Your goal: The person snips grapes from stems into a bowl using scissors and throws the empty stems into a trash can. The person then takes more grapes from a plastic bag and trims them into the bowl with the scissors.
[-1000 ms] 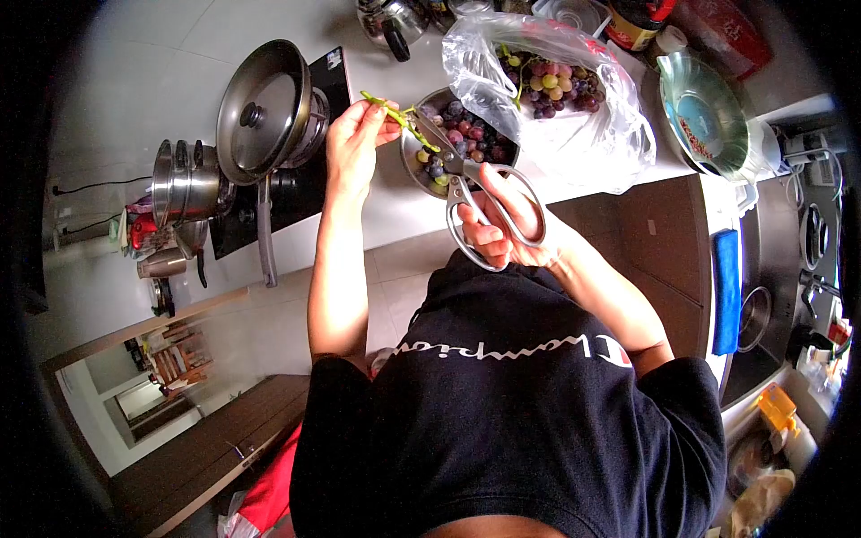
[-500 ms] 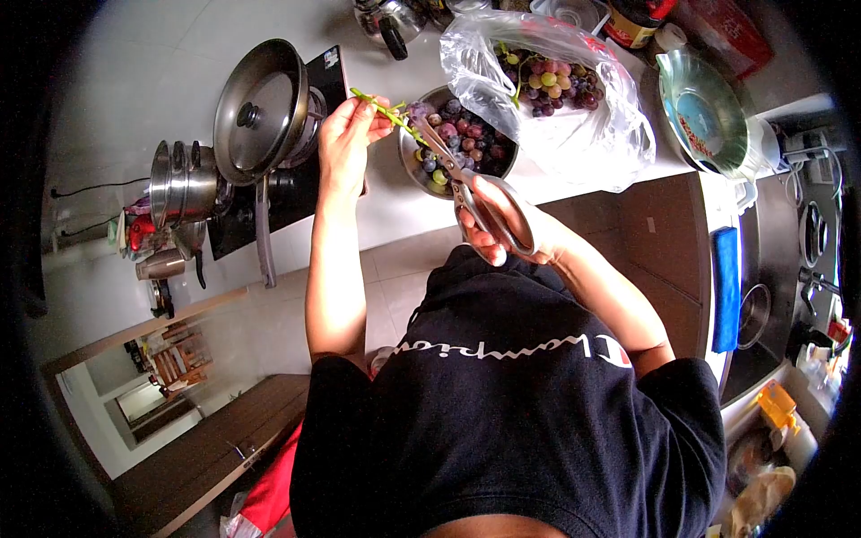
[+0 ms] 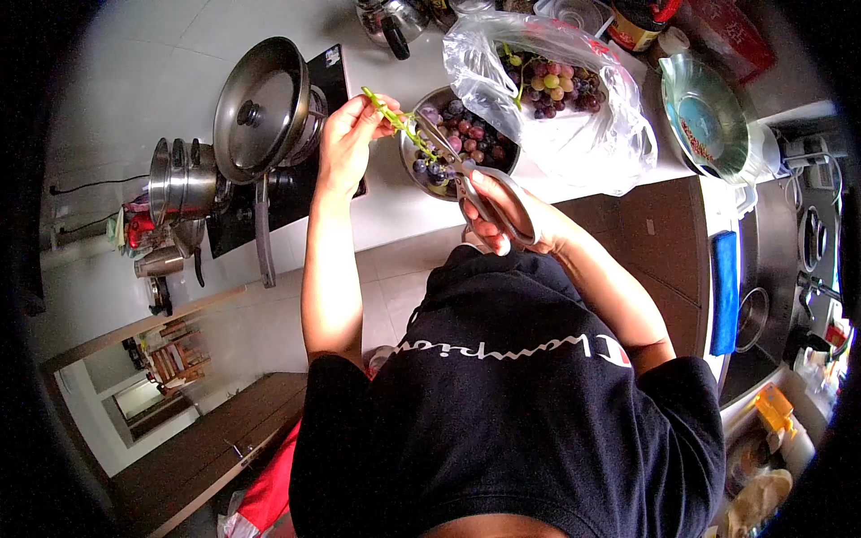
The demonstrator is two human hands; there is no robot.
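My left hand [image 3: 352,143] pinches a green grape stem [image 3: 387,111] beside the left rim of a metal bowl. The stem's lower end reaches over the bowl, with a few grapes near it. In my right hand [image 3: 504,215] are grey-handled scissors [image 3: 473,185], fingers through the handles. Their blades lie over the bowl, parted slightly around the stem area; whether they touch the stem I cannot tell. Loose dark and reddish grapes [image 3: 471,136] fill the metal bowl [image 3: 406,170]. Right of it, a clear plastic bag [image 3: 583,148] holds a bunch of grapes [image 3: 556,82].
To the left, a lidded frying pan [image 3: 260,112] sits on the stove [image 3: 235,220], near a steel pot [image 3: 175,184]. A kettle [image 3: 387,27] stands behind the bowl. A green basin [image 3: 708,117] is at right, by the sink [image 3: 767,269] and a blue towel [image 3: 725,291].
The stem in my left hand has shifted slightly right and tilted more steeply downward. The scissors have moved a little right and lower, and their blades look more parted.
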